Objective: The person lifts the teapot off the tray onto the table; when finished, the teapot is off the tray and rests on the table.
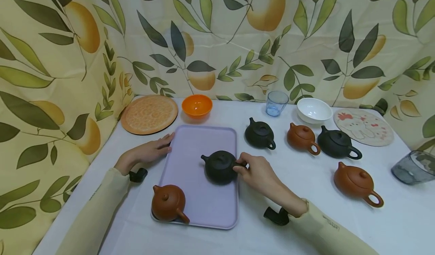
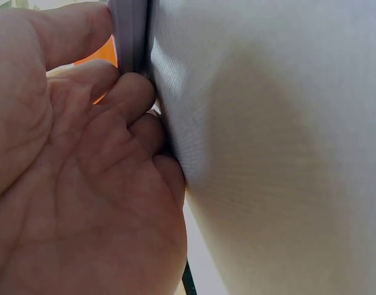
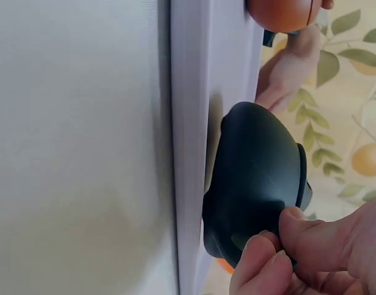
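Note:
A black teapot is over the right part of a lavender tray, its spout pointing left. My right hand pinches its handle between thumb and fingers. In the right wrist view, the black teapot is close against the tray's surface; whether its whole base touches is unclear. My left hand touches the tray's left edge with its fingers. In the left wrist view, the thumb and fingertips of this hand are against the tray rim. A brown teapot occupies the tray's near left corner.
Right of the tray are black teapots and brown teapots. Farther back are a round orange-brown mat, orange bowl, blue glass, white bowl and rabbit-print mat. A grey glass is far right.

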Available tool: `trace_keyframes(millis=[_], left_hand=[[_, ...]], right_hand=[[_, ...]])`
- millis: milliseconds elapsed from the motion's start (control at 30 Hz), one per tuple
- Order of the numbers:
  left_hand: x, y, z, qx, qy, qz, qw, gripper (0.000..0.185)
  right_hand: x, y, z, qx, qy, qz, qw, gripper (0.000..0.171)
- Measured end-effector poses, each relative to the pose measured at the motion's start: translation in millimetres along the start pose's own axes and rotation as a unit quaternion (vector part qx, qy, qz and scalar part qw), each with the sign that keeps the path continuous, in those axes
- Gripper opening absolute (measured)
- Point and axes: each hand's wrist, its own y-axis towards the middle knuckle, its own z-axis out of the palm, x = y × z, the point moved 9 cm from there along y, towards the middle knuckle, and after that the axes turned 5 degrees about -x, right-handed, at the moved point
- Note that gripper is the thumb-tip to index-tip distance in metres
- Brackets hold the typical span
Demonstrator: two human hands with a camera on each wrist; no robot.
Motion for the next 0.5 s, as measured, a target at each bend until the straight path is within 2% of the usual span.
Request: trace_keyframes(millis=[500], left_hand=[[1.9, 1.4, 1.6, 0.001, -0.006, 0.004, 1.0, 0.065]], right_hand=[[-23, -21, -24, -0.016, -0.01, 0.032, 0.999, 0.008]])
